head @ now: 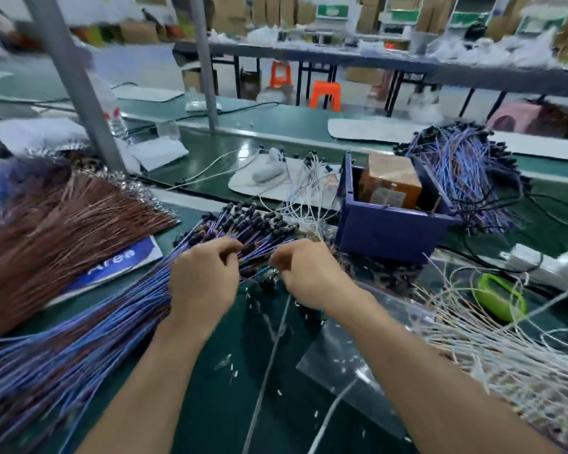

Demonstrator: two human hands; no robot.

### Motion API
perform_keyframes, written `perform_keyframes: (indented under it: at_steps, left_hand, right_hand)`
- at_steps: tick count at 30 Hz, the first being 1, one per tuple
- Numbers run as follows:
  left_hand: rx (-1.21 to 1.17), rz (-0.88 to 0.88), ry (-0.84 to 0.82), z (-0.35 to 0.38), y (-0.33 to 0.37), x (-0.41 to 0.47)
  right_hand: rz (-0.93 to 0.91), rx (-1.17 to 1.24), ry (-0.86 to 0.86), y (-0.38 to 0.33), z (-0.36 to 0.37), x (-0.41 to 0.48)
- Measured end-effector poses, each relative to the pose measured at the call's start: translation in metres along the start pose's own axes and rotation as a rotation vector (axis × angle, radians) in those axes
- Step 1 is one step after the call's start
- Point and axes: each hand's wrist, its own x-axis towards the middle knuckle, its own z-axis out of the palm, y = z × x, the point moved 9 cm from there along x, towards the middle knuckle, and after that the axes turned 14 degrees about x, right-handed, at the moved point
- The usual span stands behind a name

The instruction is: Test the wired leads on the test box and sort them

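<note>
A thick bundle of blue wired leads [79, 342] with black end caps lies across the green bench from lower left toward the middle. My left hand [204, 276] rests on the bundle with fingers curled, pinching leads near their black ends. My right hand [302, 270] is just to the right, fingers curled and pinching lead ends at the same spot. The blue test box [387, 231] with an orange-brown unit inside stands just beyond my right hand. A second heap of blue leads [463, 172] lies behind the box at the right.
A fan of brown wires [56, 231] covers the left side over a blue and white sheet [118, 260]. White wires [492, 348] spread at the right near a green tape roll [502, 296]. A grey post [76, 80] rises at the left. Small wire clippings litter the bench.
</note>
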Motion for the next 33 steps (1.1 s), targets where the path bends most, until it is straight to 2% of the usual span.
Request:
perform_keyframes:
  at_steps: [4,6,8,11,13,17,20,23,25,27,30,33]
  left_hand:
    - [0.09,0.004,0.037,0.012,-0.001,-0.001]
    - [0.081,0.007,0.049,0.014,-0.001,-0.001]
    - [0.065,0.003,0.036,0.016,-0.003,0.0]
    - [-0.005,0.003,-0.005,0.019,-0.006,-0.001]
    - [-0.094,0.04,-0.039,0.019,-0.001,-0.004]
    - [-0.187,0.096,-0.085,0.021,0.003,-0.006]
    - [-0.232,0.062,-0.09,0.02,-0.005,-0.005]
    - [-0.311,0.028,-0.117,0.021,-0.006,-0.005]
    - [-0.356,0.044,-0.14,0.023,0.0,-0.007]
    - [-0.413,0.078,-0.153,0.026,0.008,-0.009]
    - [-0.478,0.145,-0.14,0.023,0.019,-0.013]
    - [-0.5,0.179,-0.117,0.018,0.023,-0.014]
  right_hand:
    - [-0.023,-0.069,0.016,0.0,0.01,0.008]
    - [-0.066,-0.026,0.047,-0.003,0.011,0.007]
    - [-0.125,-0.083,0.033,-0.008,0.018,0.004]
    - [-0.188,-0.175,0.124,-0.015,0.015,0.005]
    - [-0.14,-0.138,0.221,-0.009,0.0,0.004]
    - [-0.015,0.169,0.413,0.015,-0.046,-0.013]
    - [-0.005,0.41,0.508,0.029,-0.078,-0.033]
    - [-0.051,0.8,0.646,0.039,-0.113,-0.058]
    - [-0.096,1.109,0.626,0.039,-0.121,-0.067]
    - [-0.107,1.328,0.513,0.032,-0.114,-0.068]
    - [-0.063,1.487,0.466,0.025,-0.103,-0.065]
    - [-0.052,1.55,0.567,0.026,-0.11,-0.071]
